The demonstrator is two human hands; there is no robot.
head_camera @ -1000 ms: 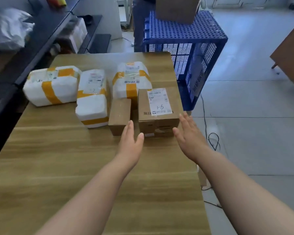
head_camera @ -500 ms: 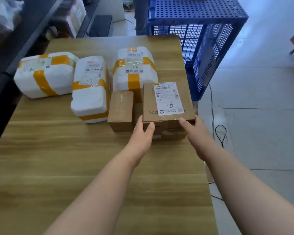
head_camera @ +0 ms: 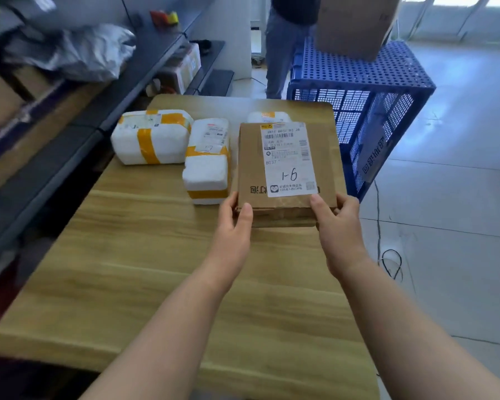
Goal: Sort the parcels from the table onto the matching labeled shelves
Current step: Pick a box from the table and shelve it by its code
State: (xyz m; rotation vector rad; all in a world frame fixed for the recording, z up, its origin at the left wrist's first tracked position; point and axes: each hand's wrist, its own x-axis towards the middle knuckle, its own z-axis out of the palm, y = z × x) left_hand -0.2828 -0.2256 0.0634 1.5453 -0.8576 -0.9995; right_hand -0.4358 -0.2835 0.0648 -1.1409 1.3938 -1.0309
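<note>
A brown cardboard box [head_camera: 254,157] with a white shipping label handwritten "1-6" is lifted above the wooden table [head_camera: 156,284]. My left hand [head_camera: 233,226] grips its near left corner, thumb on top. My right hand [head_camera: 337,223] grips the near right corner, thumb on the label's edge. Two white foam parcels with orange tape lie on the table: one at the far left [head_camera: 150,137], one [head_camera: 207,163] just left of the held box. A third white parcel [head_camera: 267,116] peeks out behind the box. The small brown box is hidden.
Grey shelves [head_camera: 104,90] run along the left, holding a grey plastic bag [head_camera: 78,50] and cartons. A blue perforated crate [head_camera: 367,90] stands right of the table. Behind it a person [head_camera: 283,47] holds a large cardboard box [head_camera: 355,21]. A black cable [head_camera: 390,264] lies on the tiled floor.
Both hands reached forward and closed on the labelled box's near corners. The box has risen off the table toward me and now covers the small brown box and most of the third white parcel.
</note>
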